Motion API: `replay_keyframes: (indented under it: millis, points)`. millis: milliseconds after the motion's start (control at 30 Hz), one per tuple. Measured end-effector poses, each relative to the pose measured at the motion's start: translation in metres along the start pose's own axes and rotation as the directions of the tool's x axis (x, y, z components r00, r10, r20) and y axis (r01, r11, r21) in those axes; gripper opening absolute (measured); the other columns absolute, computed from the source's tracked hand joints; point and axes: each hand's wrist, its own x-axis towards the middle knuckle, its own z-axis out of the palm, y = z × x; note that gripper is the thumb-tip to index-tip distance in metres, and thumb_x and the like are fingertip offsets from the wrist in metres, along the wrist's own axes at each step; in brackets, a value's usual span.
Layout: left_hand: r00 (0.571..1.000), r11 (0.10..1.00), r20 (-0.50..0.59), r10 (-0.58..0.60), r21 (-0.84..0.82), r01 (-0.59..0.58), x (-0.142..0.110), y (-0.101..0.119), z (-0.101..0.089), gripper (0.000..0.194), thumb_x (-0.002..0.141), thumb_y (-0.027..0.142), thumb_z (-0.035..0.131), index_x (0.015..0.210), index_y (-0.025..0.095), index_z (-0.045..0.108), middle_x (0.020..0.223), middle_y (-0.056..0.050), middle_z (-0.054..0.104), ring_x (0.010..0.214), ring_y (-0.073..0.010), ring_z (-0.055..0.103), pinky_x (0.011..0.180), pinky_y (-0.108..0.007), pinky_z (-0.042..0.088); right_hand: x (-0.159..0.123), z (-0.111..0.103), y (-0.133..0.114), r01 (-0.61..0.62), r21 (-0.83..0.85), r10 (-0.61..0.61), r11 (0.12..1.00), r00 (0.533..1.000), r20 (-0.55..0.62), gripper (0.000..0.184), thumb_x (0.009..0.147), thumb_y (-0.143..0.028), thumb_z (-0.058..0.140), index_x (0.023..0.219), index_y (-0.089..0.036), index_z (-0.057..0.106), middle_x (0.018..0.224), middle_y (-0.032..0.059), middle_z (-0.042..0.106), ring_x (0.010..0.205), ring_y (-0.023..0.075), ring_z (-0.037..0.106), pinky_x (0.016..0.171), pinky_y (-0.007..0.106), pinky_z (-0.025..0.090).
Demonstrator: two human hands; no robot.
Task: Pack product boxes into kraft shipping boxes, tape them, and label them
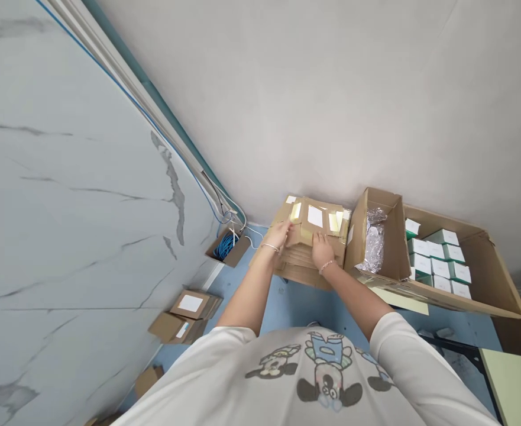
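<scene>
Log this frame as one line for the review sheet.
left hand: on taped cardboard parcel | right hand: on same parcel | beside: open carton holding white-and-green boxes

Your parcel (302, 273): matt, slightly rough brown cardboard
Your tape (333, 222): glossy yellowish plastic
Your shirt (295, 378): matt white cloth
Your bag (374, 242): crinkled, shiny silver plastic

Your left hand (278, 235) lies on a taped cardboard parcel (311, 222) at twelve o'clock, and your right hand (322, 249) rests flat on it just beside. Touching the parcel at one o'clock, an open carton (393, 242) holds a crinkled silver bag (374, 241), with white-and-green boxes (437, 260) in a shallow carton (477, 248) next to it. Two small cardboard parcels (184, 315) lie at ten o'clock on a blue surface (287, 310).
</scene>
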Motion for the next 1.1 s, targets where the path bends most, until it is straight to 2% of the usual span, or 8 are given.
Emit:
replay_keyframes:
  millis: [167, 333, 467, 600, 733, 933, 1033, 1100]
  points:
    - [0.856, 0.942, -0.43, 0.288, -0.031, -0.333, -0.026, 0.061, -0.035, 0.027, 0.096, 0.045, 0.052, 0.097, 0.021, 0.066, 0.113, -0.008, 0.072, 0.102, -0.0187, 0.066, 0.089, -0.031, 0.051, -0.026, -0.097, -0.007, 0.171, 0.418, -0.016, 0.892, 0.937, -0.35, 0.046, 0.104, -0.032, 0.042, 0.145, -0.018, 0.056, 0.125, 0.0168, 0.072, 0.117, 0.0314, 0.066, 0.107, 0.046, 0.047]
    - [0.865, 0.879, -0.17, 0.473, 0.027, -0.475, -0.06, 0.102, -0.016, 0.047, 0.086, 0.051, 0.073, 0.121, 0.02, 0.064, 0.137, -0.013, 0.065, 0.127, -0.0259, 0.06, 0.109, -0.041, 0.047, -0.113, -0.185, 0.034, 0.418, 0.499, 0.004, 0.759, 0.764, -0.645, 0.054, 0.102, -0.057, 0.048, 0.132, -0.014, 0.063, 0.121, 0.0165, 0.073, 0.119, 0.0307, 0.066, 0.109, 0.047, 0.047]
    - [0.761, 0.77, 0.129, 0.636, -0.035, -0.637, -0.102, 0.121, 0.044, 0.079, 0.076, 0.058, 0.084, 0.14, 0.021, 0.056, 0.152, -0.016, 0.053, 0.145, -0.0328, 0.047, 0.121, -0.049, 0.036, -0.21, -0.207, 0.097, 0.458, 0.597, 0.171, 0.659, 0.681, -0.712, 0.06, 0.094, -0.064, 0.062, 0.13, -0.016, 0.066, 0.126, 0.014, 0.074, 0.125, 0.0302, 0.064, 0.113, 0.046, 0.046]
    - [0.592, 0.777, 0.531, 0.606, -0.239, -0.582, -0.166, 0.126, 0.13, 0.081, 0.073, 0.062, 0.085, 0.139, 0.022, 0.059, 0.148, -0.015, 0.059, 0.141, -0.0337, 0.052, 0.118, -0.047, 0.042, -0.316, -0.186, 0.16, 0.353, 0.8, 0.492, 0.486, 0.645, -0.584, 0.059, 0.084, -0.067, 0.072, 0.122, -0.022, 0.071, 0.122, 0.0106, 0.076, 0.118, 0.0325, 0.069, 0.102, 0.045, 0.055]
    - [0.407, 0.958, 0.879, 0.247, -0.159, -0.238, -0.237, 0.095, 0.231, 0.063, 0.076, 0.053, 0.085, 0.126, 0.019, 0.065, 0.121, -0.012, 0.075, 0.108, -0.0304, 0.073, 0.093, -0.041, 0.059, -0.42, -0.148, 0.212, 0.308, 0.887, 0.74, 0.343, 0.494, -0.457, 0.06, 0.08, -0.066, 0.076, 0.122, -0.025, 0.068, 0.117, 0.0077, 0.078, 0.108, 0.0324, 0.073, 0.093, 0.046, 0.06]
    - [0.132, 0.986, 0.98, -0.152, 0.159, -0.042, -0.349, -0.029, 0.389, 0.051, 0.065, 0.045, 0.092, 0.099, 0.016, 0.067, 0.092, -0.007, 0.079, 0.078, -0.0219, 0.073, 0.075, -0.033, 0.058, -0.578, -0.056, 0.296, 0.107, 0.936, 0.934, 0.336, 0.089, -0.346, 0.055, 0.075, -0.067, 0.075, 0.107, -0.023, 0.066, 0.11, 0.0097, 0.077, 0.103, 0.0315, 0.07, 0.092, 0.046, 0.056]
    - [0.076, 0.956, 0.959, -0.274, 0.281, -0.088, -0.406, -0.103, 0.452, 0.048, 0.056, 0.04, 0.092, 0.09, 0.017, 0.066, 0.085, -0.005, 0.078, 0.076, -0.0208, 0.072, 0.074, -0.032, 0.057, -0.647, 0.001, 0.332, -0.007, 0.981, 0.977, 0.192, -0.089, -0.192, 0.048, 0.07, -0.064, 0.076, 0.093, -0.024, 0.065, 0.097, 0.0081, 0.076, 0.097, 0.0315, 0.068, 0.089, 0.046, 0.054]
    - [0.064, 0.927, 0.937, -0.343, 0.349, -0.136, -0.44, -0.15, 0.486, 0.043, 0.055, 0.034, 0.089, 0.087, 0.018, 0.067, 0.084, -0.004, 0.078, 0.075, -0.0203, 0.071, 0.074, -0.032, 0.056, -0.682, 0.036, 0.35, 0.063, 0.995, 0.989, 0.072, -0.131, -0.063, 0.043, 0.068, -0.061, 0.075, 0.087, -0.025, 0.062, 0.088, 0.0056, 0.075, 0.09, 0.03, 0.068, 0.083, 0.043, 0.054]
